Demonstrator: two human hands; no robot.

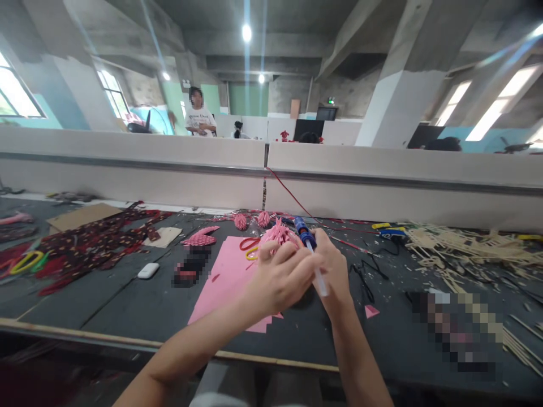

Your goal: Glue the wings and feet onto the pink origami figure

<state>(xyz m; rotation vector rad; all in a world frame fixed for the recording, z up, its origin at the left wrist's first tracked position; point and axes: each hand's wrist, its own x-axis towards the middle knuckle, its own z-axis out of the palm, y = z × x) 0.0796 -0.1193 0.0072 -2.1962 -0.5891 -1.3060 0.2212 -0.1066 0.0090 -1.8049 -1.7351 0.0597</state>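
Observation:
My right hand (334,261) is wrapped round a blue hot glue gun (303,229) that points away from me. A translucent glue stick (321,282) juts out of its back end toward me. My left hand (280,277) has its fingers curled, and their tips close on the glue stick behind the gun. Just beyond my left fingers sits a spiky pink folded-paper piece (278,232), partly hidden by them. A pink paper sheet (224,277) lies on the dark table under my left forearm.
Scissors with red and yellow handles (250,244) lie by the pink piece. Two small pink paper balls (240,221) stand behind. A white case (148,271) and dark red strips (106,240) lie left, pale strips (449,249) right. A low white partition (169,181) borders the table; a person (199,120) stands beyond.

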